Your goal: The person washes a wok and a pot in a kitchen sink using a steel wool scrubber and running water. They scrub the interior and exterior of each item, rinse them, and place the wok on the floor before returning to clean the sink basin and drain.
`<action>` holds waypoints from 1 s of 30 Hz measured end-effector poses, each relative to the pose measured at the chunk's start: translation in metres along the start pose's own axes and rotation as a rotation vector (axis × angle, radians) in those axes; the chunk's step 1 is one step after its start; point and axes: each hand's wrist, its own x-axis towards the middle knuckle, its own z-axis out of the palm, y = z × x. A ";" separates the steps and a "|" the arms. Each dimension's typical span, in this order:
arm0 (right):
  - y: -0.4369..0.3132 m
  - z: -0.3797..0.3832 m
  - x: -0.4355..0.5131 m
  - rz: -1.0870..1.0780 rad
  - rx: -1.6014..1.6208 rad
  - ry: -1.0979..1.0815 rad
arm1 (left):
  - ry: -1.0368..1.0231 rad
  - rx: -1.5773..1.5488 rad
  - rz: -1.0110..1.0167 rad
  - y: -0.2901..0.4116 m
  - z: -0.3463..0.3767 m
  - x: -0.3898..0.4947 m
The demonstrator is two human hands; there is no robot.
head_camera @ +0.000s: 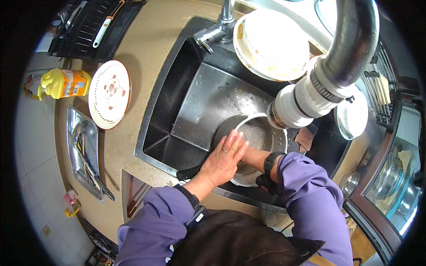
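My left hand [221,159] lies flat with its fingers extended over the rim of a metal pot [258,136]. It overlaps my right hand [245,155], whose fingers are mostly hidden behind it, so I cannot tell what they hold or touch. The pot sits in the near right part of a dark double-bowl sink [213,99]. Its black handle [189,173] points left across the sink's front edge.
A chrome faucet [213,33] stands at the back. White bowls [273,43] are stacked beside it, under a thick metal pipe [352,43]. On the left counter are a patterned plate [111,94], a yellow bottle [66,83] and a metal tray [75,163] with chopsticks.
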 end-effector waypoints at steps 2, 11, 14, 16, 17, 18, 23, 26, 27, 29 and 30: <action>0.017 -0.016 0.013 0.026 -0.009 -0.017 | 0.040 0.034 -0.057 -0.002 0.000 0.003; 0.076 -0.017 -0.019 0.325 -0.330 -0.342 | -0.018 0.017 -0.122 -0.005 -0.002 0.004; 0.070 0.012 -0.036 0.287 -0.175 -0.483 | 0.010 -0.007 -0.132 -0.005 -0.002 0.004; 0.050 0.024 -0.032 0.181 -0.074 -0.480 | 0.010 -0.009 -0.131 -0.005 -0.002 0.004; 0.040 0.026 -0.025 0.140 -0.029 -0.439 | 0.010 -0.004 -0.127 -0.005 -0.001 0.003; 0.028 0.024 -0.017 0.061 0.095 -0.203 | -0.006 0.003 -0.127 -0.005 -0.001 0.003; 0.029 -0.032 0.027 0.067 -0.047 0.028 | 0.005 0.014 -0.141 -0.006 0.001 0.002; 0.061 -0.036 0.005 0.088 -0.502 -0.342 | 0.013 0.031 -0.139 -0.006 0.002 0.002; 0.066 -0.027 -0.011 0.183 -0.566 -0.425 | -0.003 0.042 -0.148 -0.006 0.002 0.002; 0.058 -0.002 -0.031 0.283 -0.414 -0.491 | -0.005 0.031 -0.166 -0.005 0.001 0.001; 0.053 0.005 -0.039 0.213 -0.310 -0.537 | -0.013 0.025 -0.170 -0.005 0.000 0.001</action>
